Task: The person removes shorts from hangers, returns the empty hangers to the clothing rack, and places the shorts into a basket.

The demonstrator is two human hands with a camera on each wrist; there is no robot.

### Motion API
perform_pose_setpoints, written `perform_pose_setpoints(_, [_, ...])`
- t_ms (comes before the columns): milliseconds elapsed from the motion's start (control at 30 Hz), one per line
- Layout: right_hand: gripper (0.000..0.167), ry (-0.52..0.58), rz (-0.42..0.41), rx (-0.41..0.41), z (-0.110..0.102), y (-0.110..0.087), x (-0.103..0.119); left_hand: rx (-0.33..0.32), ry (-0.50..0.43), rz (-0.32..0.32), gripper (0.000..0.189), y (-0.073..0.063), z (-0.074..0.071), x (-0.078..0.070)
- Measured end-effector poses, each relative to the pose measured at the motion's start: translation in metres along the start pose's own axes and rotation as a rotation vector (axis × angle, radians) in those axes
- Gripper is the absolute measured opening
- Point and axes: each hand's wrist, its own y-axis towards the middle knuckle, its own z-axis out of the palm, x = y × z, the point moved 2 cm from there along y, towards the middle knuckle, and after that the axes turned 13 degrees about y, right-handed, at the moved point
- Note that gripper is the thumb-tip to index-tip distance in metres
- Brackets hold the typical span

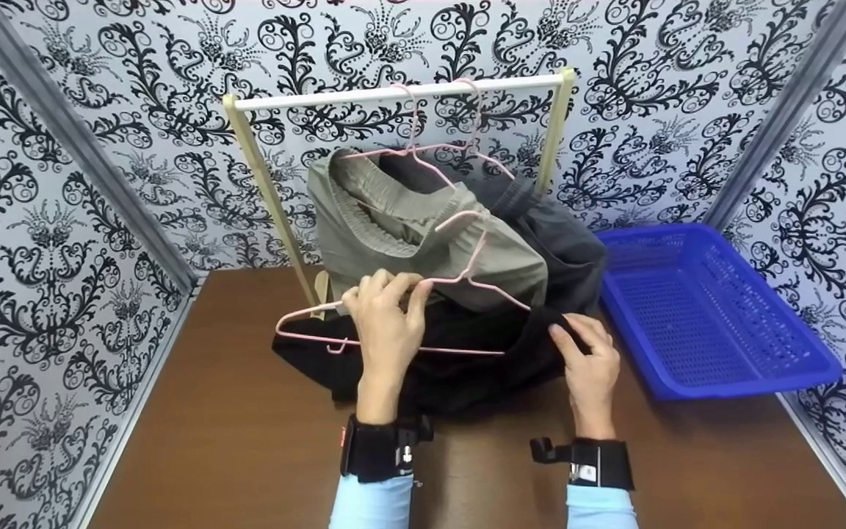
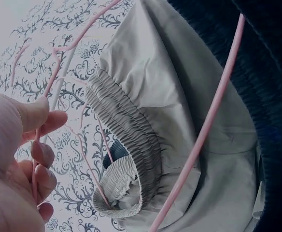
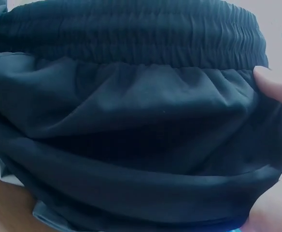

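Note:
My left hand [image 1: 386, 316] grips a pink hanger [image 1: 498, 289] by its upper arm, left of the hook, with fingers curled round the wire. Black shorts [image 1: 460, 389] with a gathered elastic waistband hang at the hanger's lower part, above the table. At the hanger's right end, my right hand [image 1: 590, 360] pinches the shorts' waist edge between thumb and fingers. The right wrist view shows the black shorts [image 3: 146, 96] spread wide, with the thumb on the fabric at the right. The hanger's left end sits just above the waistband; its right tip is hidden by cloth.
Behind my hands stands a rack with a white rail [image 1: 320, 97] and wooden posts. Light grey shorts [image 1: 515, 253] and dark grey shorts [image 1: 566, 242] hang there on pink hangers. A blue basket [image 1: 823, 364] stands right on the brown table [image 1: 203, 411]. Patterned walls enclose the table.

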Motion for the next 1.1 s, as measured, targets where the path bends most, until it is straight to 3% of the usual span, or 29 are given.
perform_pose_setpoints(133, [0.018, 0.042, 0.014, 0.014, -0.008, -0.001, -0.01, 0.018, -0.021, -0.027, 0.021, -0.004, 0.0, 0.002])
perform_pose_setpoints(300, [0.016, 0.007, 0.05, -0.012, -0.015, -0.003, -0.011, 0.018, -0.026, -0.027, 0.021, -0.008, 0.002, 0.001])
perform_pose_setpoints(600, [0.015, -0.023, 0.057, -0.047, -0.015, -0.006, 0.01, -0.012, -0.04, -0.024, 0.02, -0.008, 0.001, 0.002])
perform_pose_setpoints(867, [0.015, -0.007, 0.114, -0.1, -0.029, -0.002, -0.013, -0.008, -0.059, -0.032, 0.019, -0.006, -0.002, 0.004])
perform_pose_setpoints(1100, [0.014, 0.005, 0.176, -0.152, -0.034, 0.001, -0.013, 0.009, -0.067, -0.034, 0.02, -0.003, -0.005, 0.006])
